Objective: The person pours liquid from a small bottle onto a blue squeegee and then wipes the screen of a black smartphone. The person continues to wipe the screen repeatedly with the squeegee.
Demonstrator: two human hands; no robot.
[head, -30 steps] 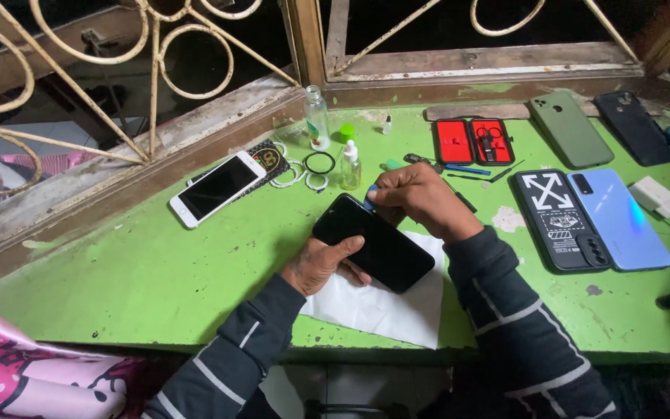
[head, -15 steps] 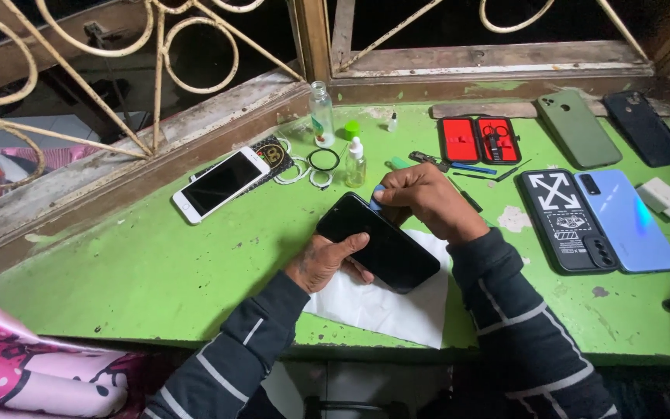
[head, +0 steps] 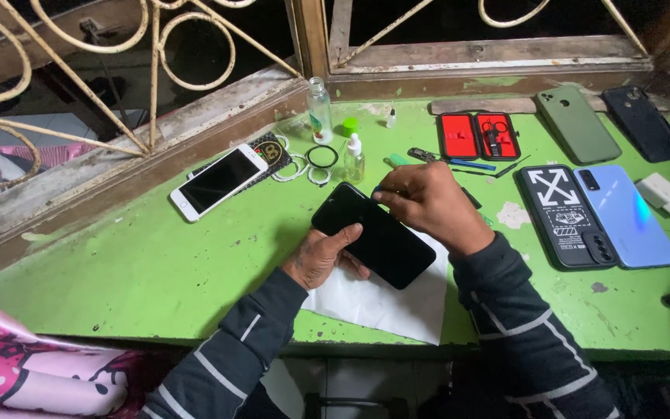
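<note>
My left hand point(head: 321, 257) holds a black phone point(head: 374, 234) by its lower left edge, tilted above a white sheet of paper point(head: 378, 299) on the green table point(head: 157, 271). My right hand point(head: 428, 203) pinches a small blue tool at the phone's top right edge. The phone's dark face is turned up.
A white phone point(head: 219, 180) lies at the left on a patterned case. Small clear bottles point(head: 319, 109) and rings stand behind. A red tool case point(head: 478, 136), a green phone point(head: 579, 124), a black phone point(head: 645, 122), a printed black case point(head: 564, 217), a blue phone point(head: 626, 216) and a white charger point(head: 664, 194) lie at the right.
The view has shifted slightly; both hands keep the same hold on the black phone, the right hand working at its top edge.
</note>
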